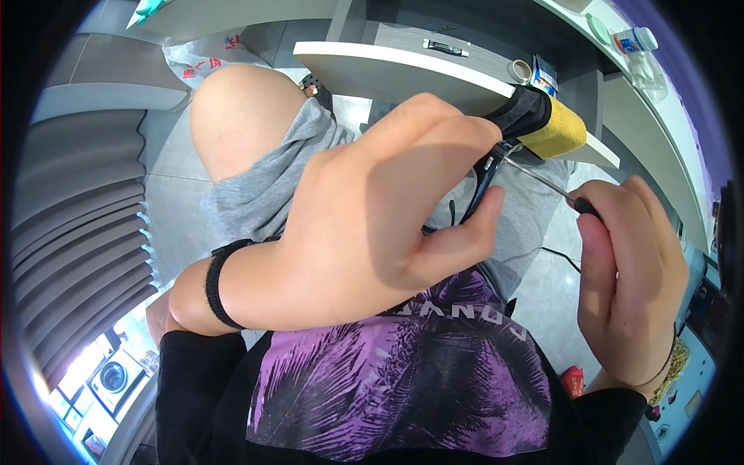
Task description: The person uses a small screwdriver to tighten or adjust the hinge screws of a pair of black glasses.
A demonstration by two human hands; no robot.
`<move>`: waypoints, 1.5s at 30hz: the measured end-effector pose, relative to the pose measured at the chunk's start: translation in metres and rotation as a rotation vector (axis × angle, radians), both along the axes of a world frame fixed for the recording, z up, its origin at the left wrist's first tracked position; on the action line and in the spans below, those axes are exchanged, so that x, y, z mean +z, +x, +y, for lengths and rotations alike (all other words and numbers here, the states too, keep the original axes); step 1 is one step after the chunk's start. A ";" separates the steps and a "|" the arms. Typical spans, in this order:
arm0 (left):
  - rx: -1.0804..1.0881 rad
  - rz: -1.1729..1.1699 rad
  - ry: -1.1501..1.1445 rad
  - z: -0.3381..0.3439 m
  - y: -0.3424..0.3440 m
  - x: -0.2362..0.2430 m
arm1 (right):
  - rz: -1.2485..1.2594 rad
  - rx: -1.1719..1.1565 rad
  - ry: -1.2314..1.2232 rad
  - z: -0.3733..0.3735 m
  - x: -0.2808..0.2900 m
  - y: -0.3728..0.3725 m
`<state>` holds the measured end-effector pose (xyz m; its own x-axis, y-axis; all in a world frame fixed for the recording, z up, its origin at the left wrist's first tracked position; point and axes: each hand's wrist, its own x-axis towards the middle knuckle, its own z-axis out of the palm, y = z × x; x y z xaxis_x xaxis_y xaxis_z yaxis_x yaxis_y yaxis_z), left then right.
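Note:
My left hand is closed around a pair of dark-framed eyeglasses, held above my lap. Much of the frame is hidden behind the palm and fingers. In my right hand, a small screwdriver with a thin metal shaft and black handle is pinched between thumb and fingers. Its shaft points up and left, and the tip meets the upper corner of the eyeglasses close to my left fingertips. Whether the tip sits in a screw is too small to tell.
Ahead stands an open drawer holding a small black item and a tape roll. A yellow and dark cloth hangs over its front edge. A bottle stands at the far right; a grey curtain hangs left.

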<state>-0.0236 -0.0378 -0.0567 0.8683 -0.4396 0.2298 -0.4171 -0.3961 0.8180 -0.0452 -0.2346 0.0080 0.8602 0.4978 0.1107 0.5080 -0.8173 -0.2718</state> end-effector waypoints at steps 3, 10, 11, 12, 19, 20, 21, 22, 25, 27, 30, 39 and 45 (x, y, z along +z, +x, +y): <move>0.008 -0.023 -0.037 0.001 0.000 -0.001 | 0.024 -0.021 0.021 0.004 -0.001 -0.002; 0.028 -0.020 0.012 0.001 -0.002 -0.002 | 0.073 -0.091 0.022 0.012 0.001 -0.004; 0.025 -0.012 0.016 0.001 -0.002 -0.001 | 0.055 -0.086 0.039 0.011 0.001 -0.004; 0.024 -0.013 0.013 0.001 -0.003 -0.001 | 0.037 -0.080 0.056 0.011 0.000 -0.004; 0.022 0.054 0.000 0.001 -0.002 -0.004 | -0.136 0.096 0.083 0.003 -0.016 0.003; 0.018 0.054 -0.013 0.001 -0.001 -0.005 | -0.147 0.105 0.084 0.003 -0.017 0.003; 0.016 0.055 -0.014 0.001 0.000 -0.006 | -0.157 0.114 0.084 0.002 -0.017 0.003; 0.011 0.052 -0.026 0.001 0.001 -0.007 | -0.168 0.145 0.041 0.002 -0.018 0.003; 0.006 0.038 -0.035 0.003 0.004 -0.010 | -0.226 0.237 -0.017 -0.001 -0.020 0.006; 0.002 0.029 -0.032 0.003 0.006 -0.011 | -0.269 0.294 -0.033 -0.002 -0.020 0.009; -0.023 0.057 -0.031 0.001 0.006 -0.007 | -0.164 0.251 -0.079 -0.005 -0.009 0.005; -0.047 0.119 -0.059 0.003 0.011 -0.009 | -0.173 0.374 -0.225 -0.016 -0.009 0.020; -0.101 0.137 -0.116 0.006 0.012 -0.006 | -0.287 0.390 -0.180 -0.017 0.005 0.016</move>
